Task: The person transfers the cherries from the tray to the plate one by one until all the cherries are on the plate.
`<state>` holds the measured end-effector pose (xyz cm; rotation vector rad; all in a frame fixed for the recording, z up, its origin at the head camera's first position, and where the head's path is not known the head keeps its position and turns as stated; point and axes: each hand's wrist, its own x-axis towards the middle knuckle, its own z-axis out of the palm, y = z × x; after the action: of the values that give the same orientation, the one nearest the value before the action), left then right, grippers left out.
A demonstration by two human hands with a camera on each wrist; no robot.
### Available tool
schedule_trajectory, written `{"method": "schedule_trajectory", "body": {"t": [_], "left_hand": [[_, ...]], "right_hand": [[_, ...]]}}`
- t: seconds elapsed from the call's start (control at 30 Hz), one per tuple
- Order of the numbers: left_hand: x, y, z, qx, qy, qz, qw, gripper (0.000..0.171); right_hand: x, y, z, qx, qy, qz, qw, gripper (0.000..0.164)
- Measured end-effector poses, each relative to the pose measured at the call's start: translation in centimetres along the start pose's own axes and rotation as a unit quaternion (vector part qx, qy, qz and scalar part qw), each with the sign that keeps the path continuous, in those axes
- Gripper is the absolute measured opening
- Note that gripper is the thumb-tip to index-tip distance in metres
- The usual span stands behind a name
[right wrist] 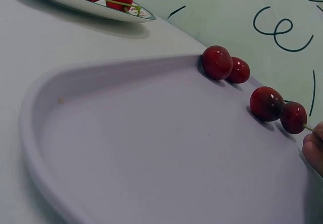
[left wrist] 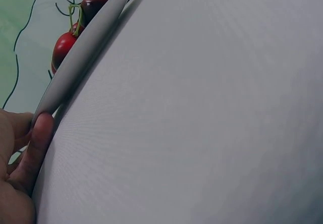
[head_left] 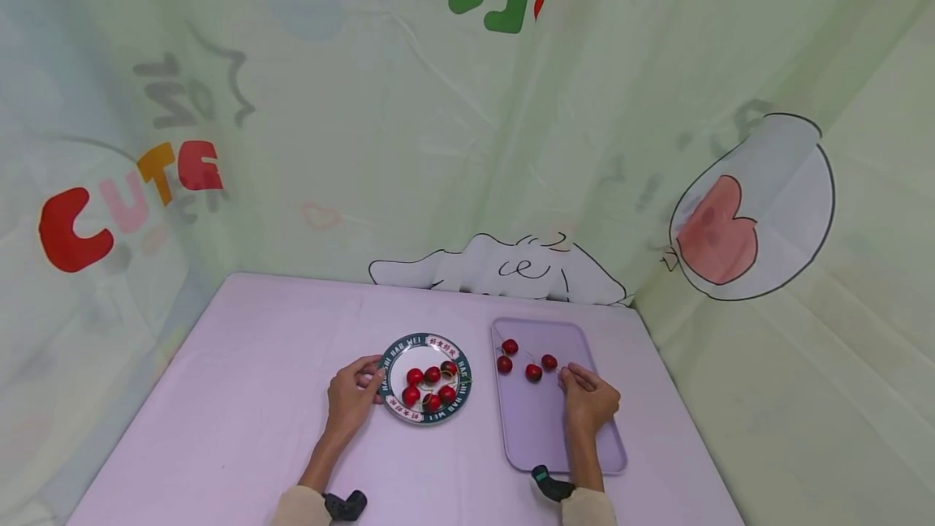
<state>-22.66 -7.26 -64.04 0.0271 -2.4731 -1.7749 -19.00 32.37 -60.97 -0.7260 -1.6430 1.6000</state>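
Observation:
My left hand [head_left: 351,398] grips the left rim of a round plate [head_left: 416,341] with a dark green lettered border. Several red cherries [head_left: 415,377] lie on that plate. In the left wrist view the thumb and a finger [left wrist: 40,138] pinch the plate's edge. My right hand [head_left: 590,401] is over the right side of a purple tray [head_left: 536,428]. Its fingertips pinch the stem [right wrist: 308,128] of a cherry [right wrist: 293,118], which appears to touch the tray. Other cherries [right wrist: 217,62] sit toward the tray's far left part.
Both the plate and the tray stand on a pale pink table [head_left: 241,396], the tray to the right. A printed curtain [head_left: 351,144] hangs behind the table and along its sides. The tray has a low raised rim [right wrist: 33,128].

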Motion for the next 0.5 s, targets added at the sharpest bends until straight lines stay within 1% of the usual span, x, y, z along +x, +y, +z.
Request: {"method": "schedule_trajectory", "body": {"t": [0.1,0.2,0.3,0.5], "left_hand": [[-0.1,0.1,0.0,0.001,0.000,0.003,1.0000,0.033],[-0.1,0.3,-0.1,0.002,-0.001,0.005,1.0000,0.033],[-0.2,0.5,-0.2,0.003,-0.001,0.005,1.0000,0.033],[-0.3,0.7,-0.3,0.002,-0.003,0.005,1.0000,0.034]], "right_hand": [[-0.1,-0.1,0.1,0.022,-0.010,-0.003,1.000,0.024],[-0.3,-0.3,0.1,0.044,-0.016,0.005,0.999,0.025],[-0.5,-0.7,0.1,0.068,-0.021,0.024,0.997,0.029],[-1.2,-1.4,-0.1,0.117,-0.028,0.070,0.990,0.041]]}}
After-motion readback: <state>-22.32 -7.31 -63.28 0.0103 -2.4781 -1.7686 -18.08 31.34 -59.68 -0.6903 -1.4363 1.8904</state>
